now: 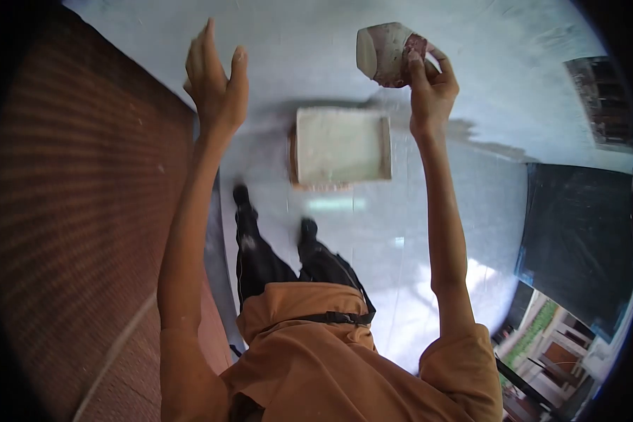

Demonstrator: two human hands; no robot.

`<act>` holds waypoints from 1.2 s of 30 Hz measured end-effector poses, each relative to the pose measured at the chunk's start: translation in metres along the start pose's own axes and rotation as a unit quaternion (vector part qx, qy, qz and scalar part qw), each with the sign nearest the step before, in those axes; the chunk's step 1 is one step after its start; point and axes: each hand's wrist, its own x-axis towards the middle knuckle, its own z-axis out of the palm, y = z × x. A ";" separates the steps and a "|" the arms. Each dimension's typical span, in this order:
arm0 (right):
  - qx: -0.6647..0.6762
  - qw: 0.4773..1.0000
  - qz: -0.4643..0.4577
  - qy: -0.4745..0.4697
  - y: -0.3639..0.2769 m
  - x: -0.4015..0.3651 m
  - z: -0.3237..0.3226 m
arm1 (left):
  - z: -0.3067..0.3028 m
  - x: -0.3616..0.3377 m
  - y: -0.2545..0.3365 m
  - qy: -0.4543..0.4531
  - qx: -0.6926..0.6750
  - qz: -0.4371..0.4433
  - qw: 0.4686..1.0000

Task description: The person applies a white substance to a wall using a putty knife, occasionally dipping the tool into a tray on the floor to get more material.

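Standing beside a red brick wall point(84, 176) on a pale concrete floor point(436, 211), we look down on a mortar-topped block point(339, 144) lying just ahead of our shoes point(243, 193). Our right hand point(432, 91) grips a mortar-smeared brick chunk point(387, 53) up beyond and right of that block, while our left hand point(214, 81) is empty, open and flat.

Orange short-sleeved shirt point(316, 366), dark trousers point(260, 260), black shoes point(240, 194)

Your right fingers point(416, 67) covering one side of the pot point(383, 50), its pale end too blurred to tell mouth from base, block point(341, 144) with edges smeared against the floor point(471, 211), your shoes point(240, 193) dark and indistinct, shoulders cut off below.
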 end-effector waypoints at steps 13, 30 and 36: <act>-0.281 0.932 0.117 -0.197 0.255 -0.185 -0.057 | 0.123 -0.326 -0.093 -0.156 -0.169 -0.667 0.709; -0.296 0.901 -0.004 -0.318 0.323 -0.225 -0.020 | 0.149 -0.356 -0.096 -0.120 -0.371 -0.725 0.568; -0.301 0.900 -0.012 -0.314 0.328 -0.231 -0.024 | 0.147 -0.359 -0.097 -0.120 -0.390 -0.720 0.562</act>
